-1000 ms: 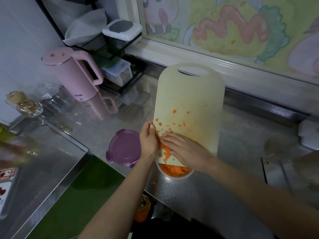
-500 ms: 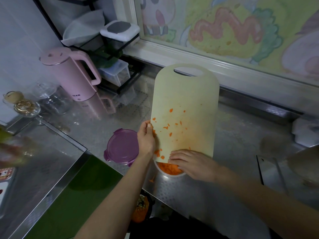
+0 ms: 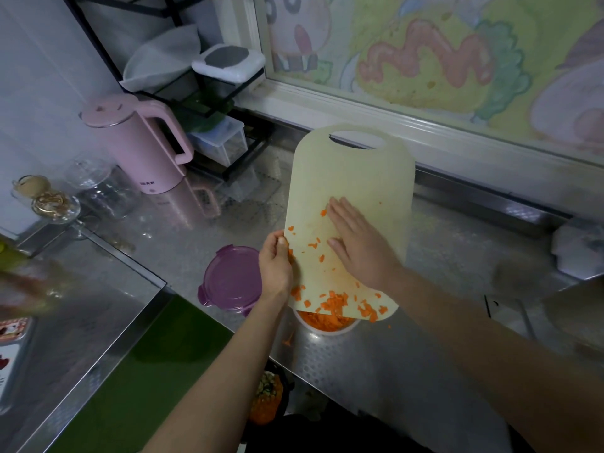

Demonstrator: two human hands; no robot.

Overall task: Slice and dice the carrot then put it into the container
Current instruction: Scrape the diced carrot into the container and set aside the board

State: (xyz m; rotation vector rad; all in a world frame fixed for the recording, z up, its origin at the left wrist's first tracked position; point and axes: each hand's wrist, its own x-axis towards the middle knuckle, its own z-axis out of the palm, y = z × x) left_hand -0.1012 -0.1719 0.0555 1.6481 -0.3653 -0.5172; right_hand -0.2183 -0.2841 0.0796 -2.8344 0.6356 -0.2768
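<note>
A pale cutting board (image 3: pixel 359 178) is tipped up over the steel counter (image 3: pixel 408 354), its near edge resting over a white container (image 3: pixel 327 328) that looks heaped with diced carrot (image 3: pixel 336 304). The left hand (image 3: pixel 276 263) grips the board's left edge, while the right hand (image 3: pixel 359 243) lies flat and open-fingered on its face. A purple lid (image 3: pixel 230 276) sits just left of the container.

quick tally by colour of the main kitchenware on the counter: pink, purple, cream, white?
Pink: 1, kettle
Purple: 1, lid
Cream: 1, cutting board
White: 1, container under the board, holding diced carrot
Total: 4
</note>
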